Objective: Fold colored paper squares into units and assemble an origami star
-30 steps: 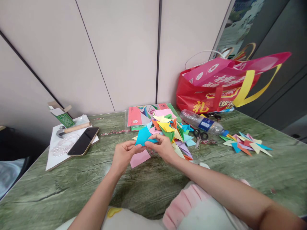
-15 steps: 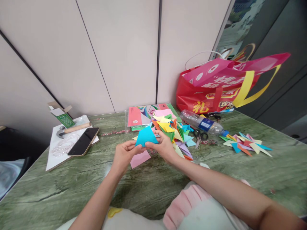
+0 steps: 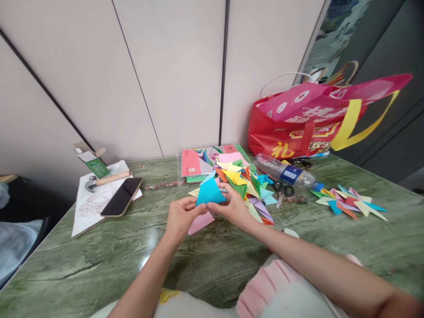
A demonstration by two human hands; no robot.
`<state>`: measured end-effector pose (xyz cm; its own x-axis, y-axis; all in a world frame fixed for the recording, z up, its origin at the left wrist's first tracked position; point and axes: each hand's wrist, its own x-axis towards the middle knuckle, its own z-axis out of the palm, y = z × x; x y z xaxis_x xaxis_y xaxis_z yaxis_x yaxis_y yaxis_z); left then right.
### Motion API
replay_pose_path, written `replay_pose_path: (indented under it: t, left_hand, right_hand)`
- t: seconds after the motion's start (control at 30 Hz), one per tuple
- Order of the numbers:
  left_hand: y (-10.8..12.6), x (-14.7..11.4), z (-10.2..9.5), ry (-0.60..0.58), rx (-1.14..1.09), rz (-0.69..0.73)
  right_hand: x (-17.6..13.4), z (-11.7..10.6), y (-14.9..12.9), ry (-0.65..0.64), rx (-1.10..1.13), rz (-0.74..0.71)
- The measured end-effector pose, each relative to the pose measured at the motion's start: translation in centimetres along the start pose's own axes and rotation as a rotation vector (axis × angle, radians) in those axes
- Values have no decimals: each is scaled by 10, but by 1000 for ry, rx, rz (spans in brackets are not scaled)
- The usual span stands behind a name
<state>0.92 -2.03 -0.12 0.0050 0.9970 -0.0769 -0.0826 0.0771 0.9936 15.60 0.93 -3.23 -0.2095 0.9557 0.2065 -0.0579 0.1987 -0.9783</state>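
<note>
A folded blue sheet of paper (image 3: 209, 192) is held up between both hands, above the table. My left hand (image 3: 180, 216) pinches its lower left corner, thumb in front and fingers behind. On the other side, my right hand (image 3: 236, 207) grips the lower right edge, its thumb tip close to the left thumb. Under the hands lies a pink paper (image 3: 200, 223), partly covered. Just behind and to the right is a heap of folded coloured papers (image 3: 236, 177), in yellow, green, orange and purple.
Scissors (image 3: 282, 191), a plastic bottle (image 3: 289, 172) and a paper pinwheel star (image 3: 351, 202) lie to the right, with a red bag (image 3: 278, 128) behind. At left are a phone (image 3: 122, 197), a hammer (image 3: 111, 178) and a small green box (image 3: 96, 168). Paper packs (image 3: 194, 162) lie near the wall.
The whole view has shifted a little, so everything appears slightly further right. Both hands still hold the blue paper, which is tilted slightly differently.
</note>
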Motion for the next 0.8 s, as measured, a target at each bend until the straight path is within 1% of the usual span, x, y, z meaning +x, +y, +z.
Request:
replay_pose_path:
  t: [0.1, 0.17, 0.27, 0.33, 0.4, 0.47, 0.5, 0.53, 0.57, 0.6, 0.63, 0.67, 0.7, 0.77, 0.8]
  left_hand:
    - [1, 1, -1, -14, -23, 6]
    - [3, 1, -2, -18, -15, 18]
    - [5, 1, -3, -15, 8, 35]
    - [7, 1, -4, -9, 15, 47]
    - [8, 1, -7, 16, 7, 60]
    - [8, 2, -12, 55, -22, 77]
    - [8, 3, -15, 77, -33, 84]
    - [7, 5, -18, 118, -55, 97]
    - [6, 7, -20, 156, -86, 115]
    - [5, 9, -22, 191, -118, 123]
    - [3, 11, -23, 222, -135, 118]
    - [1, 13, -23, 233, -137, 103]
    - [0, 14, -23, 227, -128, 87]
    - [-4, 15, -21, 189, -94, 75]
    - [-5, 15, -20, 161, -62, 73]
  right_hand:
    - [1, -3, -6, -34, 82, 68]
    - [2, -6, -9, -52, 124, 79]
    - [4, -9, -12, -65, 134, 35]
    - [6, -11, -15, -72, 82, -15]
    - [11, -20, -20, -62, -13, -79]
    - [20, -40, -25, 11, -164, -176]
    - [27, -55, -27, 86, -295, -246]
    - [33, -74, -28, 199, -449, -309]
    - [40, -94, -29, 304, -591, -337]
    - [47, -114, -29, 373, -719, -309]
    - [52, -134, -29, 405, -860, -232]
    - [56, -152, -27, 406, -1035, -126]
    - [60, -167, -25, 385, -1229, -3]
    - [64, -184, -19, 259, -1579, 261]
    - [66, -188, -16, 233, -1619, 303]
